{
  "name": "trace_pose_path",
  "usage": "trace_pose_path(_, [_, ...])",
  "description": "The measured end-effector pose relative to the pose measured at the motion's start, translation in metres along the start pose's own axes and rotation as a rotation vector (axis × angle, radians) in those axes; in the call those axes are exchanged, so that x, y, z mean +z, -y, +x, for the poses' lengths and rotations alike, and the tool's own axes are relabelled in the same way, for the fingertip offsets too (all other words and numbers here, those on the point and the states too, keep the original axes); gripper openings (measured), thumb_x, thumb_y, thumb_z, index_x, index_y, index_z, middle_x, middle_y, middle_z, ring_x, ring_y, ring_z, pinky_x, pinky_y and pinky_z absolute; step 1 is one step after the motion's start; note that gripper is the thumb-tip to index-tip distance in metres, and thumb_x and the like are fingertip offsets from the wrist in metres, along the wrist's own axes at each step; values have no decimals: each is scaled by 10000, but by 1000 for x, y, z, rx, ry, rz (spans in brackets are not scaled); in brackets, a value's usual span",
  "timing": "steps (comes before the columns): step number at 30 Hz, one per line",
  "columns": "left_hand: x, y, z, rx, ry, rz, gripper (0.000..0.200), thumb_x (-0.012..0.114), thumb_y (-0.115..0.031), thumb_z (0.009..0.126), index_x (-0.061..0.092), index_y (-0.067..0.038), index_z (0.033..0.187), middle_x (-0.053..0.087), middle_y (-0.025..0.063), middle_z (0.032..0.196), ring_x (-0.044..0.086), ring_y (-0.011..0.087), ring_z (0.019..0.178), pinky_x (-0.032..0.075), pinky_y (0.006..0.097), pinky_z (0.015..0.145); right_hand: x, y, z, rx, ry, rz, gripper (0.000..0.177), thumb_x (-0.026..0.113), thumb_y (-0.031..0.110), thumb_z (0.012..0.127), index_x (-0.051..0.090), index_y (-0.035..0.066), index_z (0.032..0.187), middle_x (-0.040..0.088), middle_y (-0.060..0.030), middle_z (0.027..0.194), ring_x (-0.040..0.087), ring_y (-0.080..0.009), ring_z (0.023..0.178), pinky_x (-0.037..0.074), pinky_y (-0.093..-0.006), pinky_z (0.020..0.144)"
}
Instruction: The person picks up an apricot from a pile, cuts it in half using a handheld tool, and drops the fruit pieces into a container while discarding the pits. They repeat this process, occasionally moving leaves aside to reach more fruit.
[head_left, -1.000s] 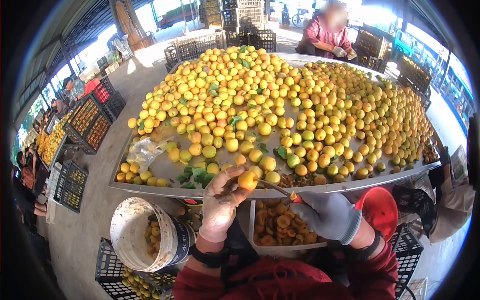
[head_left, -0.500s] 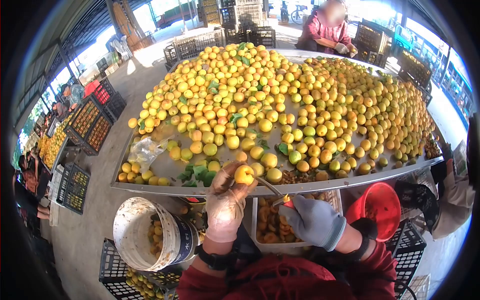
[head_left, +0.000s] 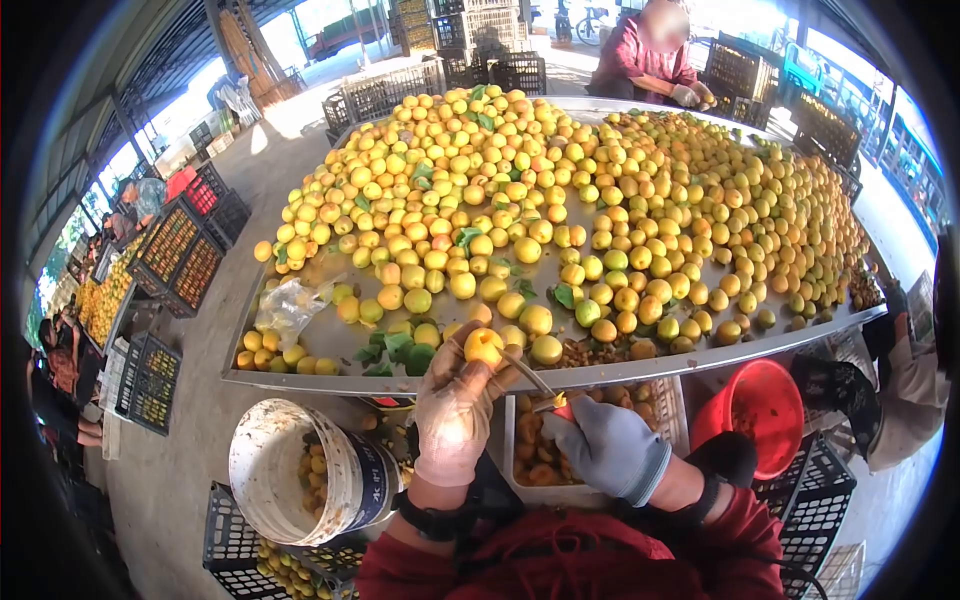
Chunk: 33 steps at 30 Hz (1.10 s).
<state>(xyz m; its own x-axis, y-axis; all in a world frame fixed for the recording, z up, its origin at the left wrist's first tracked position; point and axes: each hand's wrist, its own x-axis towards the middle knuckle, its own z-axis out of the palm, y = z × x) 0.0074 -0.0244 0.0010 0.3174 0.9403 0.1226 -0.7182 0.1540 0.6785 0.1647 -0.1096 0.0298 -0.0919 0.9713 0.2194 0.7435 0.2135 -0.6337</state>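
Note:
My left hand [head_left: 455,405], in a thin pale glove with stained fingertips, grips a yellow-orange fruit [head_left: 484,346] above the table's near edge. In a grey glove, my right hand [head_left: 612,448] is closed round the red handle of a metal tool [head_left: 532,378]. The tool's thin curved shaft reaches up to the fruit; its tip is hidden there. Beyond my hands, a heap of similar fruit [head_left: 480,190] with some green leaves covers much of the metal table [head_left: 330,384]. A light tray [head_left: 674,420] of opened fruit lies beneath my right hand.
A white bucket [head_left: 265,480] with fruit inside tilts at lower left, above a black crate [head_left: 228,530]. To the right is a red bucket [head_left: 765,420]. Someone in dark red [head_left: 630,60] sits across the table. A clear plastic bag [head_left: 290,308] lies at the table's left.
My right hand, with the tool, has shifted slightly left and down. The fruit in my left hand has moved a little left and down. The view has shifted slightly.

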Motion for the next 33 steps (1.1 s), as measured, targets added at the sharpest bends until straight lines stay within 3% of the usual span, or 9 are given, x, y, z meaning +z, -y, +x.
trace_pose_path(7, [2, -3, 0, 13, 39, 135, 465, 566, -116, 868, 392, 10, 1280, 568, 118, 1095, 568, 278, 1028, 464, 406, 889, 6, -3, 0, -49, -44, 18, 256, 594, 191, 843, 492, -22, 745, 510, -179, 521, 544, -366, 494, 400, -411, 425])
trace_pose_path(13, [5, 1, 1, -25, 23, -26, 442, 562, -154, 876, 411, -8, 1266, 571, 144, 1097, 570, 297, 1011, 452, 433, 890, 25, -7, 1, 34, -75, 110, 312, 574, 279, 847, 486, -3, 746, 530, -196, 539, 549, -384, 503, 434, -437, 445])
trace_pose_path(19, [3, -2, 2, -69, 46, 88, 406, 569, -202, 878, 450, -10, 1216, 583, 149, 1080, 572, 302, 1011, 449, 450, 888, 13, -9, 3, -13, -35, 89, 283, 549, 256, 859, 501, -11, 781, 531, -194, 541, 554, -378, 508, 434, -430, 440])
trace_pose_path(24, [6, 10, 0, -63, 75, -58, 342, 558, -202, 885, 495, 2, 1152, 594, 143, 1069, 571, 310, 1016, 455, 446, 876, 31, -17, 5, -33, -120, 34, 284, 545, 268, 864, 495, -9, 822, 544, -196, 555, 558, -381, 514, 441, -436, 440])
trace_pose_path(28, [2, 14, 2, -83, 47, -66, 429, 571, -260, 871, 469, 0, 1197, 598, 140, 1075, 569, 330, 1032, 494, 450, 823, 29, -18, 7, -24, -123, 57, 297, 552, 269, 861, 514, -21, 909, 558, -202, 581, 564, -389, 536, 450, -441, 455])
trace_pose_path(31, [-1, 11, 6, -41, 74, 32, 412, 598, -239, 857, 488, -3, 1177, 607, 98, 1047, 576, 275, 1008, 489, 393, 827, 28, -32, 6, -63, -77, 180, 314, 554, 265, 860, 512, -29, 963, 568, -206, 608, 571, -388, 557, 457, -443, 474])
trace_pose_path(33, [-6, 6, 7, -115, 17, 229, 382, 630, -215, 835, 520, 0, 1132, 609, 66, 1007, 574, 214, 955, 476, 334, 818, 23, -30, 4, -28, -45, 165, 313, 554, 262, 860, 513, -28, 969, 571, -206, 616, 573, -387, 566, 459, -442, 481])
